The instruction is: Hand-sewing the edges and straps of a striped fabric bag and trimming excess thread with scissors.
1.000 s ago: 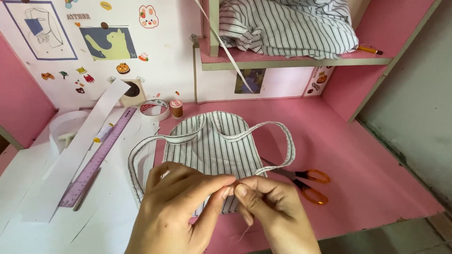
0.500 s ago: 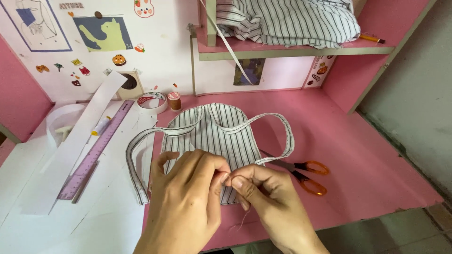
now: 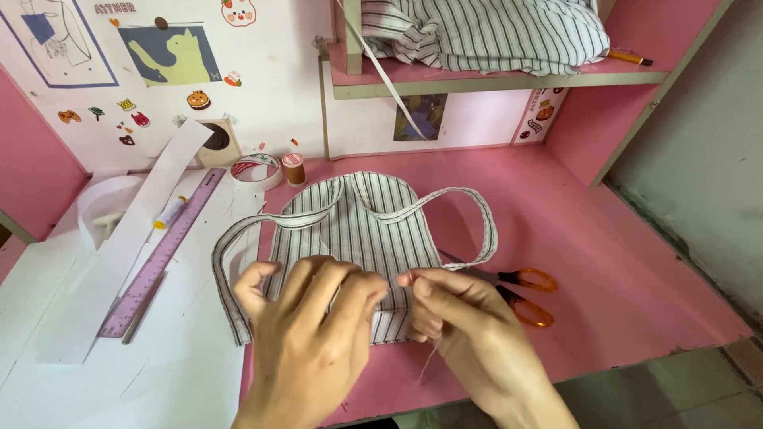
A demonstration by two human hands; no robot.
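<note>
A small striped fabric piece (image 3: pixel 373 222) with two long straps lies flat on the pink desk (image 3: pixel 604 270). My left hand (image 3: pixel 310 318) presses on its near edge, fingers curled over the cloth. Just to the right, my right hand (image 3: pixel 453 314) pinches something tiny at that same edge, thumb against forefinger; a thin pale thread (image 3: pixel 429 361) hangs down from it. Whether a needle is in the pinch cannot be made out.
Orange-handled scissors (image 3: pixel 520 294) lie right of my right hand. A purple ruler (image 3: pixel 163 254), white paper strips (image 3: pixel 119 254), a tape roll (image 3: pixel 254 171) and a brown thread spool (image 3: pixel 293 168) sit at the left and back. Striped cloth (image 3: pixel 485 32) is heaped on the shelf above.
Both hands have shifted slightly forward onto the fabric's near edge, and the fingertips have closed in on each other. The fabric has stayed where it was.
</note>
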